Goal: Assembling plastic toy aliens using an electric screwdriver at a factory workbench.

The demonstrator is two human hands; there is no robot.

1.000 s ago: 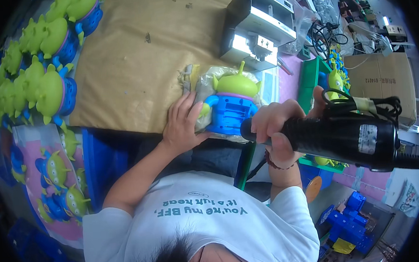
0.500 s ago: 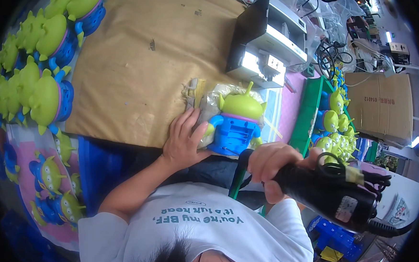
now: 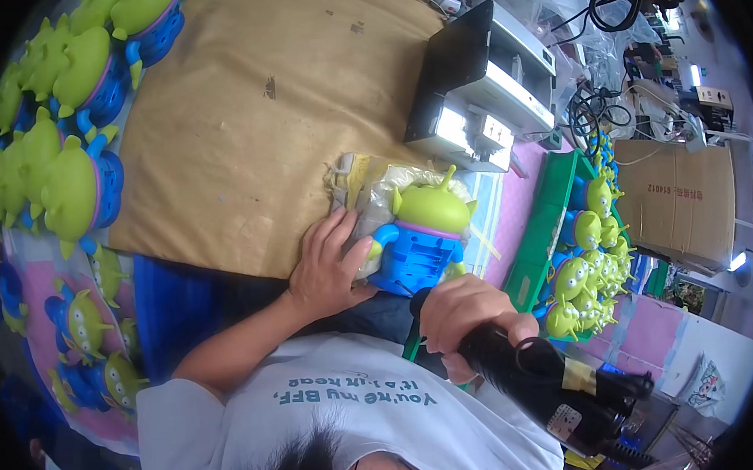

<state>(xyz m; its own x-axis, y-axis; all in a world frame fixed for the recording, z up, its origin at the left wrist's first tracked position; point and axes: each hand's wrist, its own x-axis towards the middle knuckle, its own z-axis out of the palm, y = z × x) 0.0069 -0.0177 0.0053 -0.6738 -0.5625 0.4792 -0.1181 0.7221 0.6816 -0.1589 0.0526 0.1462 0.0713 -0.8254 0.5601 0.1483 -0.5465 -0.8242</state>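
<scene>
A toy figure (image 3: 414, 258) with a green three-eared head and a blue body lies back-up on a plastic-wrapped pad at the table's near edge. My left hand (image 3: 326, 264) lies open on the pad to the left of it, fingers stretched out, the thumb by the toy's green hand. In my right hand (image 3: 466, 314) is a black electric screwdriver (image 3: 523, 377), gripped with the fingers wrapped round it. Its front end points left toward the lower edge of the blue body. Whether the tip touches the toy I cannot tell.
Brown paper (image 3: 240, 114) covers the table. A black-and-white device (image 3: 479, 82) stands behind the toy. Right of it, a green crate (image 3: 537, 251) holds several figures. More green figures (image 3: 72, 185) stand at left. A cardboard box (image 3: 680, 199) and cables (image 3: 602, 109) are farther right.
My right hand has moved left and slightly down with the screwdriver, whose rear end has swung left. My left hand keeps its place beside the toy. The whole view has shifted slightly.
</scene>
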